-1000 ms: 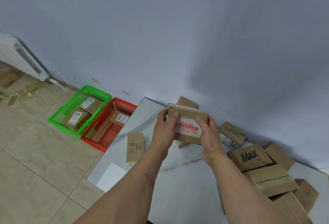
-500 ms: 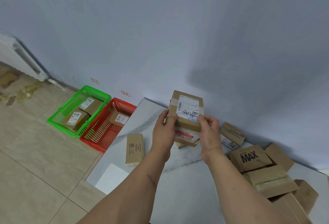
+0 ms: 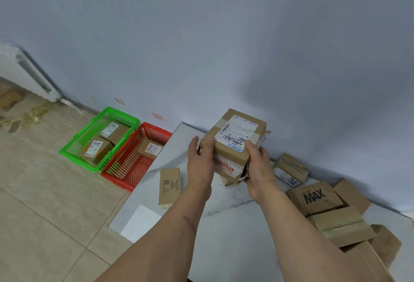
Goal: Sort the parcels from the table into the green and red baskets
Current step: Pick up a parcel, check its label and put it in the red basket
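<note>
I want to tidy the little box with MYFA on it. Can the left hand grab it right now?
Probably not yet. The left hand is busy holding the labelled parcel together with the right hand. The MYFA box lies uncovered on the table just beside it.

Soft, even indoor light with wide-angle bend at the frame edges.

The wall [image 3: 224,35] is lit flat and cool, darkening into a broad soft shadow at centre right above the table [image 3: 224,225]. A pale glossy patch shines on the table's lower left corner. Shadows under the parcels are faint. Straight lines bow toward the edges: the floor tiles [image 3: 44,203] at lower left and the radiator [image 3: 24,73] at upper left lean outward. Focus is fair throughout, label print slightly smeared.
</note>
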